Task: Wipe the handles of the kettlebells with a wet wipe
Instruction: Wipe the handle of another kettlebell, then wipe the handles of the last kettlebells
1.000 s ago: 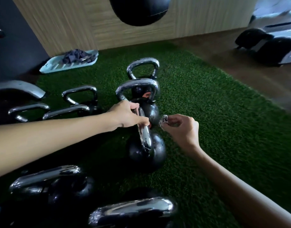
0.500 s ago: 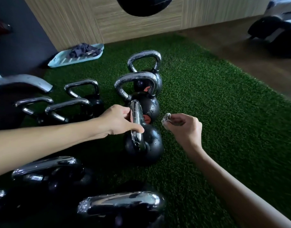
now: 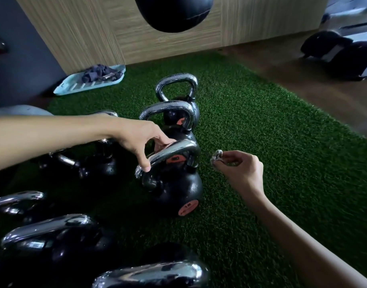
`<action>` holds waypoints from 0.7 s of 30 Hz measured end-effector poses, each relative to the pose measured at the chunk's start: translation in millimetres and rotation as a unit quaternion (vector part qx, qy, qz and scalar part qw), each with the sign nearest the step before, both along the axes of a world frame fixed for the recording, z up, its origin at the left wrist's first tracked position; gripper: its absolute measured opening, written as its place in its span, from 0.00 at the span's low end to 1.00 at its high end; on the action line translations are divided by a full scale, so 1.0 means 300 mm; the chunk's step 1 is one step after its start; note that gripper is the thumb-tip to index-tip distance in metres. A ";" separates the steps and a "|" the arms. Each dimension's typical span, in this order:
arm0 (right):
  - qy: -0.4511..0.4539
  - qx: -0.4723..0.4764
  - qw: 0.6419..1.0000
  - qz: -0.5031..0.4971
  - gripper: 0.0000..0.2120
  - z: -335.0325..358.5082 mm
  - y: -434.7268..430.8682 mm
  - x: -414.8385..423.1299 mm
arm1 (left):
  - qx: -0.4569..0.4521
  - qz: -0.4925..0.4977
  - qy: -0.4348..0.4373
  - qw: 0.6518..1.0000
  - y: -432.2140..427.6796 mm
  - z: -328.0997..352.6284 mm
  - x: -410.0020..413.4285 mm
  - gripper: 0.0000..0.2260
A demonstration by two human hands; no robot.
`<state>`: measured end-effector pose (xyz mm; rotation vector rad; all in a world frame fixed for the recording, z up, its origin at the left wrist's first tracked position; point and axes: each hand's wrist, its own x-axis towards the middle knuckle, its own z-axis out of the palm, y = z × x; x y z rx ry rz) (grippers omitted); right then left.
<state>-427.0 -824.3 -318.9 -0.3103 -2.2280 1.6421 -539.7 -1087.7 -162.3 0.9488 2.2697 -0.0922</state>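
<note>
A black kettlebell (image 3: 174, 190) with a chrome handle (image 3: 178, 150) and an orange mark stands on the green turf in the middle. My left hand (image 3: 141, 142) grips that handle from the left, thumb under it. My right hand (image 3: 240, 169) hovers just right of the handle, pinching a small crumpled grey wet wipe (image 3: 216, 155) that is a little apart from the metal. Two more kettlebells stand in a row behind: a middle kettlebell (image 3: 170, 113) and a far kettlebell (image 3: 176, 84).
Several more chrome-handled kettlebells crowd the left and the near edge (image 3: 49, 231). A light blue tray (image 3: 74, 87) with dark cloths lies by the wooden wall. A black punching bag (image 3: 172, 11) hangs above. Wood floor and dark gear (image 3: 336, 53) lie at the right.
My left hand has turned the near kettlebell so its handle now runs crosswise instead of end-on. My right hand with the wipe has stayed beside it.
</note>
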 end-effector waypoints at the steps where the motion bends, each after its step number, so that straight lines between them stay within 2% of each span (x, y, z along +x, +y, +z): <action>1: 0.000 0.004 1.000 -0.002 0.10 0.001 0.002 -0.001 | -0.018 -0.023 0.018 0.999 0.011 0.006 -0.012 0.47; 7: 0.002 0.021 1.000 -0.010 0.11 0.015 0.006 -0.013 | -0.077 -0.135 0.113 0.981 0.037 0.012 -0.041 0.50; 13: -0.001 0.036 0.999 0.011 0.10 0.060 -0.005 -0.050 | -0.093 -0.115 0.146 0.978 0.031 0.011 -0.027 0.50; 16: -0.004 0.048 0.998 0.043 0.09 0.106 -0.014 -0.097 | -0.001 0.005 0.057 0.998 -0.033 0.038 -0.052 0.40; 17: 0.001 0.053 0.997 0.053 0.09 0.124 -0.017 -0.123 | 0.047 0.044 0.067 0.996 -0.064 0.050 -0.071 0.34; 19: 0.013 0.081 0.994 0.072 0.10 0.163 -0.018 -0.184 | 0.148 0.121 0.156 0.969 -0.128 0.054 -0.131 0.26; 21: 0.018 0.109 0.990 0.088 0.12 0.209 -0.021 -0.252 | 0.200 0.177 0.242 0.933 -0.163 0.038 -0.196 0.24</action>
